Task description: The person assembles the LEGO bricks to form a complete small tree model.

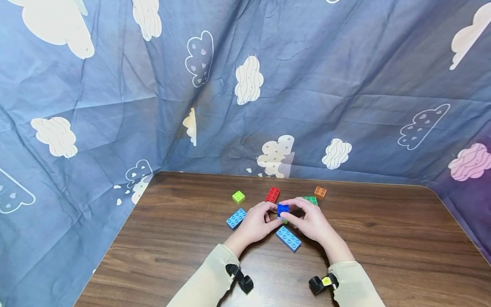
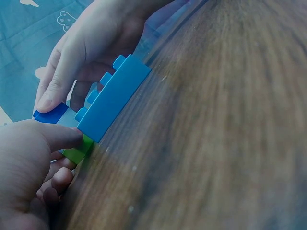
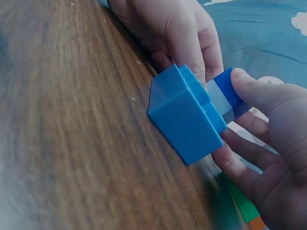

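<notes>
Both hands meet over a small upright stack of toy building bricks near the middle of the table. On top is a dark blue brick [image 1: 283,208], pinched by the thumb and fingers of my right hand [image 1: 313,222]. Beneath it sits a pale grey-blue brick [image 3: 218,101], and a lime green brick [image 2: 78,151] forms the bottom. My left hand [image 1: 255,223] grips the lower part of the stack, its thumb across the front. Just on the near side, apart from the stack, lies a long light blue brick [image 1: 288,238], studs up.
Around the hands lie another light blue brick [image 1: 236,218], a loose lime brick [image 1: 238,197], a red brick [image 1: 272,195], a green brick [image 1: 310,200] partly behind the right hand, and an orange-brown brick [image 1: 320,192]. A cloud-patterned blue cloth [image 1: 215,128] hangs behind the wooden table [image 1: 172,238].
</notes>
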A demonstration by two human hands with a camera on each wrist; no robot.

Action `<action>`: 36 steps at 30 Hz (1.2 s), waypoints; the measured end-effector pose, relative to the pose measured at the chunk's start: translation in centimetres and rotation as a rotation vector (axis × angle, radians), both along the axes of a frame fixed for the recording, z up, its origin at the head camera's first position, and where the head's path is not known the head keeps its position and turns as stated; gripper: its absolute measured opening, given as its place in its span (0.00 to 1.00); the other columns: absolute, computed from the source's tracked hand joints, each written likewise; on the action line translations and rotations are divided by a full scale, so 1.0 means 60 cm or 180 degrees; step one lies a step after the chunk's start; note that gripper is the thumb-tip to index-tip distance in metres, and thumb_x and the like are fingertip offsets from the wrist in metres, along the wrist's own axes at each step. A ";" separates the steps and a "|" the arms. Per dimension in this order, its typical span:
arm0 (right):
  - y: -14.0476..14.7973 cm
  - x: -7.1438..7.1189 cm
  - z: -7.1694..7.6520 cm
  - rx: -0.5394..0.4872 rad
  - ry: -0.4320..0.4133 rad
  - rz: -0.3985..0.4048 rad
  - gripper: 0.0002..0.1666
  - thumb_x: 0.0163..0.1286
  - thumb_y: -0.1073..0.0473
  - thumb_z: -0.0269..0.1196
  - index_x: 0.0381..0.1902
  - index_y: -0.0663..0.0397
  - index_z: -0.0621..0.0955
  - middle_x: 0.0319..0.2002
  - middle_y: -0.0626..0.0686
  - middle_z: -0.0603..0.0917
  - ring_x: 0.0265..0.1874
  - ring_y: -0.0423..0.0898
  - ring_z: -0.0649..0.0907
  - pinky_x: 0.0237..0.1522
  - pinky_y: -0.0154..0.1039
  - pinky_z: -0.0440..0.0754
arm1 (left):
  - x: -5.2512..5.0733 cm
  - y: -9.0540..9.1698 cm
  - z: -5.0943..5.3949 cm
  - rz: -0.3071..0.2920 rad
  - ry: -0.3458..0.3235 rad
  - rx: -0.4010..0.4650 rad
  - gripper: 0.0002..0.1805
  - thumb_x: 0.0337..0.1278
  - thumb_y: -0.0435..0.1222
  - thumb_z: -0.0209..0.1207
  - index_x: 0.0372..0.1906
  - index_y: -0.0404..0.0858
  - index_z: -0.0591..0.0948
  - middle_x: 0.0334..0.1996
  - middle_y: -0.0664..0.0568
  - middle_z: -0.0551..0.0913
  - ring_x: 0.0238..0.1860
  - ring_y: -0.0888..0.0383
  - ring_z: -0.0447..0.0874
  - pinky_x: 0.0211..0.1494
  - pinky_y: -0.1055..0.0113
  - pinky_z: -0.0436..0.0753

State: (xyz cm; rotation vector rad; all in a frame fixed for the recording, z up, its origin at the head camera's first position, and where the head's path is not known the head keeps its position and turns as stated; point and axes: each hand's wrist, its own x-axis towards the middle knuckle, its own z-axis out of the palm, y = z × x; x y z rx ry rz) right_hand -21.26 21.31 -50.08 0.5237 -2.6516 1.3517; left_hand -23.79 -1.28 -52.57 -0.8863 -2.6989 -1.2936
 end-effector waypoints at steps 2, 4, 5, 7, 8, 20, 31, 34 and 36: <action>0.000 0.000 0.001 -0.0022 -0.0027 0.0004 0.18 0.76 0.49 0.74 0.60 0.39 0.89 0.51 0.42 0.89 0.51 0.46 0.85 0.49 0.46 0.86 | 0.000 0.000 0.000 0.0011 -0.0001 -0.0007 0.18 0.72 0.43 0.72 0.60 0.43 0.85 0.48 0.55 0.85 0.31 0.70 0.75 0.36 0.74 0.78; 0.000 -0.001 0.001 -0.0041 -0.0052 -0.0003 0.18 0.76 0.49 0.74 0.60 0.39 0.89 0.51 0.42 0.89 0.51 0.47 0.86 0.49 0.45 0.86 | 0.000 0.000 0.000 0.0013 -0.0008 -0.0011 0.18 0.72 0.44 0.72 0.60 0.43 0.85 0.48 0.56 0.85 0.31 0.70 0.75 0.36 0.74 0.78; 0.000 -0.001 0.001 -0.0045 -0.0065 -0.0009 0.17 0.76 0.49 0.74 0.60 0.39 0.89 0.51 0.43 0.89 0.51 0.47 0.86 0.49 0.43 0.86 | 0.000 0.000 0.000 0.0012 -0.0013 -0.0009 0.18 0.72 0.44 0.72 0.60 0.43 0.85 0.48 0.56 0.85 0.31 0.70 0.75 0.36 0.74 0.78; 0.000 -0.001 0.001 -0.0060 -0.0074 -0.0015 0.17 0.76 0.50 0.74 0.60 0.40 0.89 0.51 0.43 0.89 0.51 0.47 0.86 0.48 0.42 0.86 | 0.000 0.000 0.001 0.0005 -0.0022 -0.0004 0.18 0.72 0.44 0.72 0.60 0.43 0.85 0.47 0.56 0.85 0.31 0.70 0.75 0.36 0.74 0.78; 0.000 -0.001 0.000 -0.0070 -0.0084 -0.0023 0.17 0.75 0.50 0.74 0.60 0.40 0.89 0.50 0.43 0.89 0.51 0.47 0.86 0.48 0.41 0.86 | 0.000 0.000 0.001 0.0001 -0.0030 0.0001 0.18 0.72 0.44 0.72 0.60 0.43 0.85 0.48 0.56 0.85 0.31 0.70 0.75 0.36 0.74 0.78; 0.000 0.001 0.004 -0.0155 -0.0203 -0.0005 0.17 0.76 0.51 0.74 0.60 0.44 0.90 0.51 0.47 0.90 0.52 0.50 0.86 0.46 0.41 0.87 | -0.001 0.001 -0.002 0.0002 -0.0022 -0.0009 0.19 0.72 0.44 0.72 0.61 0.43 0.85 0.48 0.55 0.85 0.31 0.70 0.75 0.36 0.74 0.78; 0.001 -0.001 0.002 -0.0105 -0.0235 -0.0043 0.18 0.75 0.51 0.74 0.60 0.44 0.89 0.52 0.48 0.90 0.53 0.50 0.87 0.45 0.39 0.87 | -0.001 0.001 0.000 -0.0014 -0.0027 0.0000 0.18 0.72 0.43 0.72 0.60 0.42 0.85 0.47 0.54 0.85 0.32 0.68 0.75 0.36 0.74 0.78; 0.001 -0.001 0.001 -0.0112 -0.0229 -0.0036 0.18 0.75 0.51 0.74 0.60 0.44 0.89 0.52 0.47 0.90 0.53 0.50 0.87 0.45 0.39 0.87 | 0.000 0.001 0.001 -0.0024 -0.0026 0.0024 0.18 0.71 0.42 0.73 0.60 0.42 0.85 0.46 0.54 0.85 0.32 0.68 0.75 0.36 0.73 0.78; 0.002 -0.001 0.000 -0.0133 -0.0231 -0.0023 0.18 0.75 0.51 0.74 0.61 0.44 0.89 0.52 0.47 0.90 0.53 0.51 0.87 0.45 0.39 0.87 | 0.000 0.001 0.001 -0.0024 -0.0029 0.0039 0.19 0.71 0.42 0.73 0.59 0.42 0.85 0.46 0.53 0.85 0.32 0.68 0.75 0.36 0.73 0.78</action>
